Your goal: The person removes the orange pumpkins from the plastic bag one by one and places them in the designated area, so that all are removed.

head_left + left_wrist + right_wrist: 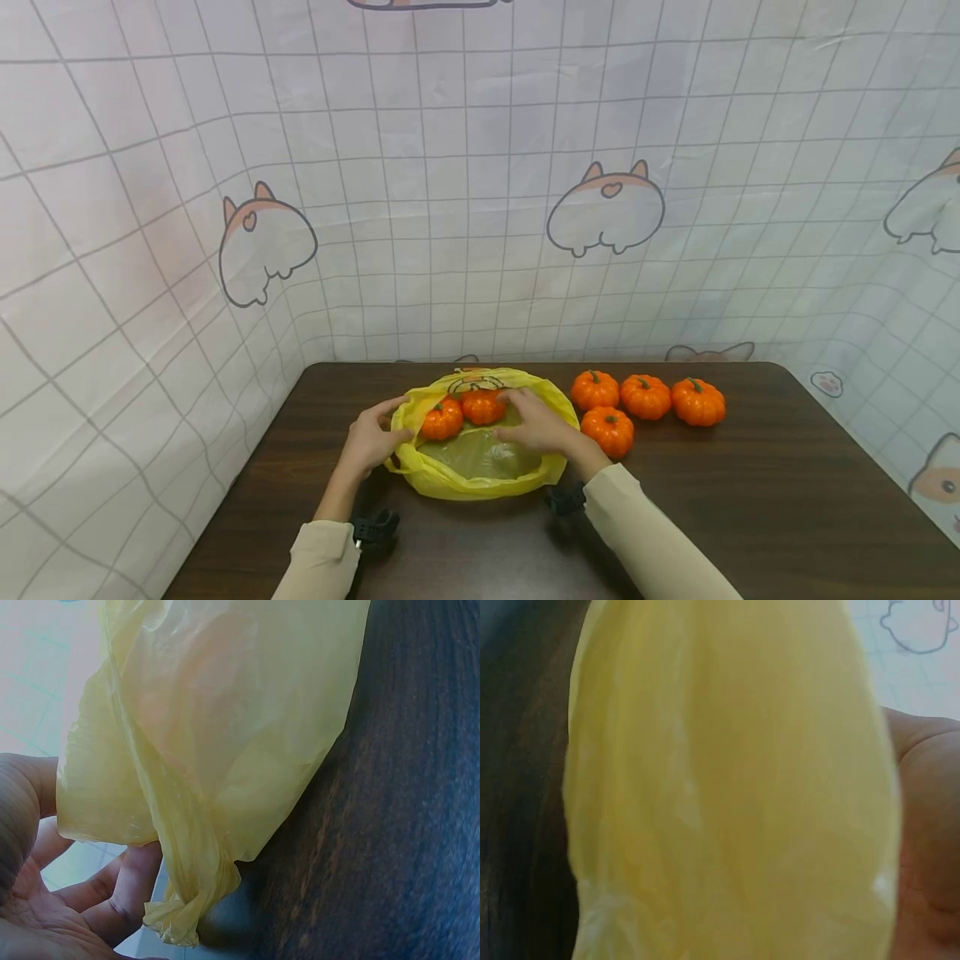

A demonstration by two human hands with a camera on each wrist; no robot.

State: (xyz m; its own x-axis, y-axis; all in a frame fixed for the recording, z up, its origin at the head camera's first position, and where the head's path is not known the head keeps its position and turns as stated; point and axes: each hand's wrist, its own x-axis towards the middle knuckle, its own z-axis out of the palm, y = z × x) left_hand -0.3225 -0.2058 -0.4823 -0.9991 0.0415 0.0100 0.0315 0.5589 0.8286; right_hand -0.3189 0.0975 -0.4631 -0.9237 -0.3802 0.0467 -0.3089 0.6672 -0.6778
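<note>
A yellow plastic bag [480,487] lies on the table with its mouth spread wide. Two small orange pumpkins are inside, one on the left [442,419] and another pumpkin [483,406] beside it towards the back. My left hand [369,437] pinches the bag's left rim, thumb on the inner side and fingers outside. In the left wrist view the bag's side [247,750] hangs by the fingers, with a twisted handle below. My right hand [538,423] reaches over the right rim, fingertips at the back pumpkin's right side, thumb apart. Bag plastic [727,787] hides most of it in the right wrist view.
Several more orange pumpkins stand right of the bag: three in a back row [645,397] and one pumpkin [607,432] in front, close to my right wrist. The dark wooden table [750,500] meets a grid-patterned cloth wall [465,275] behind.
</note>
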